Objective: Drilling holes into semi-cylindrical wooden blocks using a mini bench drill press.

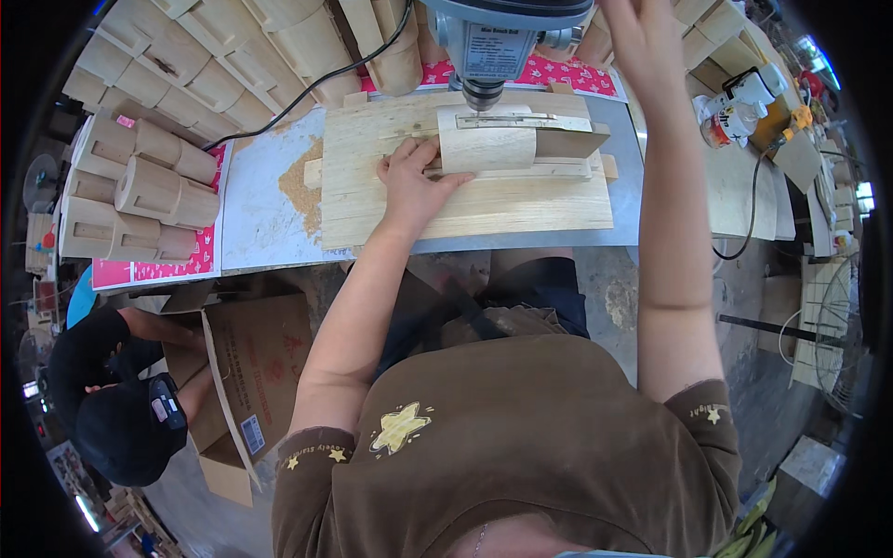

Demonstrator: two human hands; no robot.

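A pale wooden cylinder (484, 147) with a slot along its top lies on its side on a wooden board jig (391, 212), under the chuck of a bench drill (484, 93). My left hand (419, 181) holds its left end, thumb along the near edge and fingers bent behind. The drill bit reaches down to the slot. A flat wooden piece (572, 143) sticks out at the cylinder's right end. My right hand (642, 37) is raised beside the drill head at the top edge; its fingertips and anything in them are cut off or blurred.
Wooden cylinders (167, 191) are stacked at left and along the back. A black cable (316, 82) runs behind the board. Sawdust (302, 181) lies on the table. At lower left a person in a black cap (126, 432) reaches into a cardboard box (260, 363). Bottles (735, 121) stand at right.
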